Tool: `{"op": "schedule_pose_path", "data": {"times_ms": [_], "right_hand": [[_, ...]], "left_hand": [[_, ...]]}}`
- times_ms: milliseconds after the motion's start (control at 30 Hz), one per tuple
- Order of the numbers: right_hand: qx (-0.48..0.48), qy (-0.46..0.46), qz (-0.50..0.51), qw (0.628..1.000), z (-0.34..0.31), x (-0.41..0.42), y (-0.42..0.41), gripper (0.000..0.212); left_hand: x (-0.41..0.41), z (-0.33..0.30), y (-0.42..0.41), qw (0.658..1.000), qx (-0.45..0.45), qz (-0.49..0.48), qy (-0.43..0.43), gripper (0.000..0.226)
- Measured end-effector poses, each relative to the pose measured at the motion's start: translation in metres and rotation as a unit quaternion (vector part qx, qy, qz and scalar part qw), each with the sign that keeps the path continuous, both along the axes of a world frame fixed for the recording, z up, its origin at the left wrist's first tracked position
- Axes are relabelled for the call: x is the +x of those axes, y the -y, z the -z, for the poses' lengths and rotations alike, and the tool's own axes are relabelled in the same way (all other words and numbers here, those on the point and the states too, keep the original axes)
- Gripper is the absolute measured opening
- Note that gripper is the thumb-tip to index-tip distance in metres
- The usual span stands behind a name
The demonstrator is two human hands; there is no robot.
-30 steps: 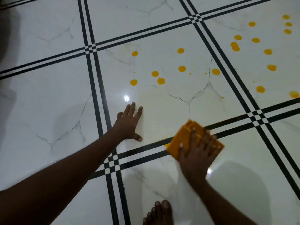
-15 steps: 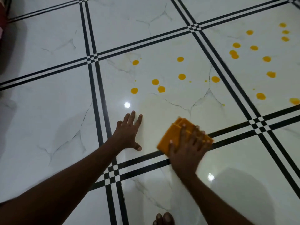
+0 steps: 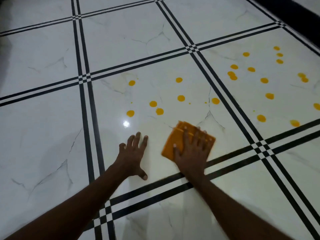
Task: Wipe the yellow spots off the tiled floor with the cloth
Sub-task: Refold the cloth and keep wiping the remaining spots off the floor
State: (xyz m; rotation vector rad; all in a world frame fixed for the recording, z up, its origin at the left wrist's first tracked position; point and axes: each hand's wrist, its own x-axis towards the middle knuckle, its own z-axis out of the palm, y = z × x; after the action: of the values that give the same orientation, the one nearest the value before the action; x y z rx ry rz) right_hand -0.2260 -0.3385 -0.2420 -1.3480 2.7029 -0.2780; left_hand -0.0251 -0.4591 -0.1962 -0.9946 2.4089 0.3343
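A folded orange cloth (image 3: pixel 175 139) lies flat on the white tiled floor (image 3: pixel 52 135). My right hand (image 3: pixel 191 151) presses on it with spread, straight fingers. My left hand (image 3: pixel 133 156) rests flat on the tile just left of the cloth, fingers spread. Several yellow spots (image 3: pixel 153 103) dot the same tile beyond the cloth, the nearest (image 3: pixel 159 111) a short way past its far edge. More yellow spots (image 3: pixel 261 118) are scattered over the tile to the right, across the black lines.
Black double lines (image 3: pixel 225 160) run between the tiles, crossing just right of my right hand. A dark strip (image 3: pixel 294 14) borders the floor at the top right. A bright light reflection (image 3: pixel 126 123) sits near my left hand.
My right hand has slid the cloth forward and left, off the black lines onto the spotted tile. My left hand has stayed planted. The view has shifted forward.
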Motion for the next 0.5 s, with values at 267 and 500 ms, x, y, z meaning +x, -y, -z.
{"op": "schedule_pose_path", "data": {"times_ms": [267,500], "right_hand": [[-0.041,-0.005,0.21,0.977,0.004,-0.084,0.013,0.076],[-0.027,-0.001,-0.128,0.991,0.006,0.013,0.083,0.08]], "left_hand": [[0.018,0.014,0.02,0.99,-0.015,-0.021,-0.138,0.13],[0.018,0.002,0.074,0.974,-0.065,-0.151,-0.157,0.141]]}}
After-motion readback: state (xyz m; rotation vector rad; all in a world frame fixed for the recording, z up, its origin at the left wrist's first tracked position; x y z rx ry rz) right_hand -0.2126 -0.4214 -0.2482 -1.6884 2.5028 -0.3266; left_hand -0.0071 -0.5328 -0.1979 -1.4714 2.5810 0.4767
